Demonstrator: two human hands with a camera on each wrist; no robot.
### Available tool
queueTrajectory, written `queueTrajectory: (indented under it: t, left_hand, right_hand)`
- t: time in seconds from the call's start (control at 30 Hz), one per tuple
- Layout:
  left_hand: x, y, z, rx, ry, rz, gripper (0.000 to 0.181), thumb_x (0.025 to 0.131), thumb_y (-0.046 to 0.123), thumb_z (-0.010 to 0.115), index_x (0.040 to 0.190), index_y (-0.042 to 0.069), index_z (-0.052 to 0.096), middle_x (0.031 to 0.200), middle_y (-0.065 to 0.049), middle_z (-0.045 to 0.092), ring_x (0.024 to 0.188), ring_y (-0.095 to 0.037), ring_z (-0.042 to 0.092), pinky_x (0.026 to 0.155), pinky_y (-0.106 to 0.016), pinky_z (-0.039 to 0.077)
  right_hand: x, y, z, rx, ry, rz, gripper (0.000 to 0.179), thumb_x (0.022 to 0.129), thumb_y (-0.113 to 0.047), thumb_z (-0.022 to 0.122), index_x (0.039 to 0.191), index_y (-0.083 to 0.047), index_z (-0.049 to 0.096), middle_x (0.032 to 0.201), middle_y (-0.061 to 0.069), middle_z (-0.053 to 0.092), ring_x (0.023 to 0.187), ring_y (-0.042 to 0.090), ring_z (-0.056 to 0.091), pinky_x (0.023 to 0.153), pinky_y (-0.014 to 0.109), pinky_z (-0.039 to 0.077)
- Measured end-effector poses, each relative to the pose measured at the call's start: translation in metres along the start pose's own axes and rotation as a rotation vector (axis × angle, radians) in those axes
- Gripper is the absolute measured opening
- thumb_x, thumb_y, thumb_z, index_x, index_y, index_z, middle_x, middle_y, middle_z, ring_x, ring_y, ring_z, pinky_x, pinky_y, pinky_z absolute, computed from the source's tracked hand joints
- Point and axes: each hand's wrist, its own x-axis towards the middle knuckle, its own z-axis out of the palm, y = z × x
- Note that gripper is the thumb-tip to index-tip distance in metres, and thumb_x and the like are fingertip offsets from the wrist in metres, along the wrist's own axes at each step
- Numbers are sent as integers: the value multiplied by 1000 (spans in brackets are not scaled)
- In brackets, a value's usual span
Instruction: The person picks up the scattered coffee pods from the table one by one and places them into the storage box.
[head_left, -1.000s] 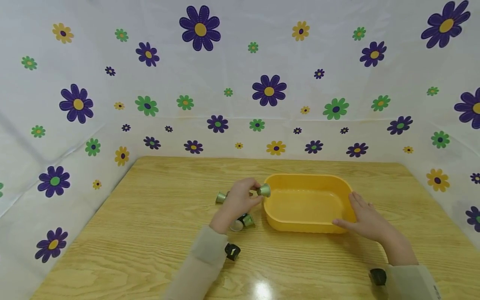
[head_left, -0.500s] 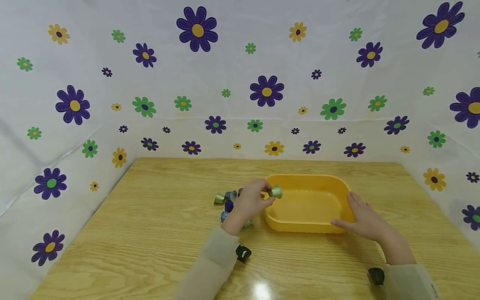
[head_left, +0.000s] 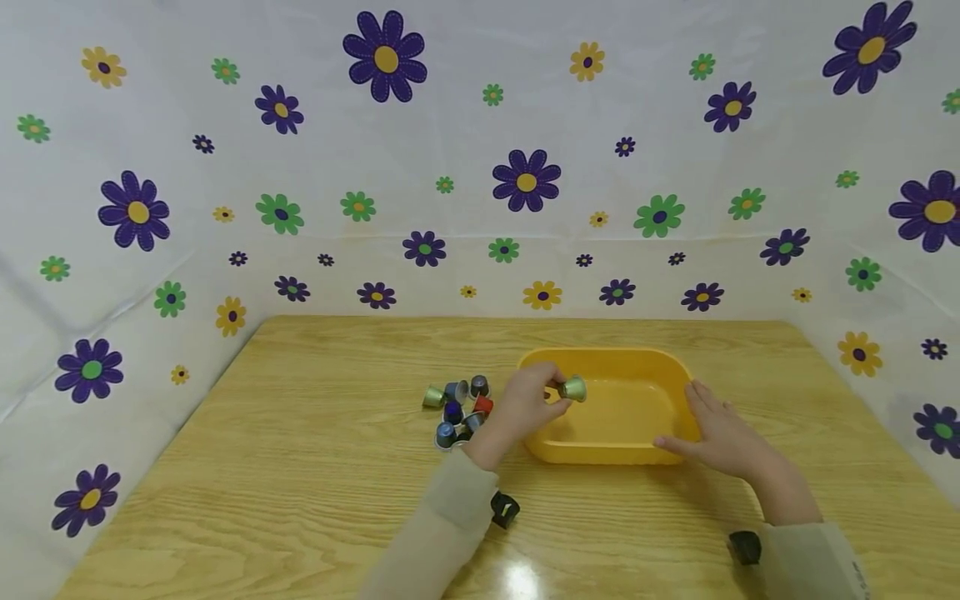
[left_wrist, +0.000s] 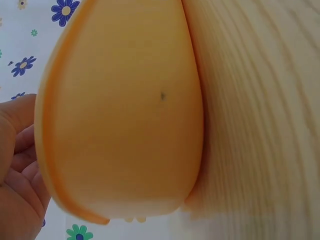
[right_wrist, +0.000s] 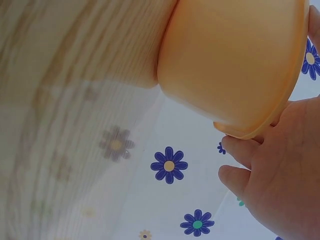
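My left hand [head_left: 523, 408] pinches a light green coffee capsule [head_left: 574, 388] between thumb and fingers, over the left part of the yellow plastic tub [head_left: 600, 454]. My right hand [head_left: 720, 433] rests against the tub's right front corner, fingers straight along the right side and thumb at the front rim. In the left wrist view, the left hand [left_wrist: 20, 170] shows beyond the tub's rim [left_wrist: 45, 125], its capsule hidden. The right wrist view has the right hand [right_wrist: 285, 165] with its fingertips at the rim [right_wrist: 295, 85].
Left of the tub, several coffee capsules lie clustered on the wooden table [head_left: 300, 467], among them a green one [head_left: 433, 397], a red one [head_left: 483, 405] and a dark blue one [head_left: 453, 412]. The left forearm partly covers the cluster. A flowered white cloth [head_left: 450, 150] stands behind.
My left hand has moved right with the green capsule, from the tub's left rim to over its inside. More of the capsule cluster shows now. The right hand stays at the tub.
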Motion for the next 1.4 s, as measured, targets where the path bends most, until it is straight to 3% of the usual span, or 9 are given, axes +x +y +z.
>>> queueTrajectory:
  t: [0.2,0.53,0.77,0.97,1.4]
  left_hand:
    - [4,5,9,-27,-25,-20,17,68,19,61,79,13,50,78,6,49,73,-5,49,61,-12,38]
    - [13,18,21,30,-7,20,17,69,20,60,80,12,51,77,6,50,71,-7,49,61,-11,37]
    - [17,26,32,33,-33,23,18,70,20,59,83,11,51,80,5,50,74,-8,49,61,-11,37]
    - [20,32,40,82,-35,25,18,70,22,59,84,12,51,80,6,50,63,-4,42,56,-11,34]
    - [33,46,56,97,-124,8,16,71,24,58,82,14,51,75,9,48,65,-1,41,58,-11,35]
  right_hand:
    - [1,1,1,-3,1,5,95,67,-56,45,122,9,4,126,26,2,113,36,3,87,48,1]
    - [1,0,-1,-16,11,14,94,67,-55,45,122,10,5,125,26,3,112,37,4,86,49,3]
    - [2,2,0,-14,12,11,93,67,-54,46,122,9,6,126,25,4,113,36,5,86,49,3]
    - [3,1,0,-18,17,3,92,68,-54,46,123,9,7,126,25,5,113,36,5,86,49,5]
    - [2,2,0,-19,21,10,92,67,-55,45,123,8,8,126,24,5,113,34,5,87,48,5]
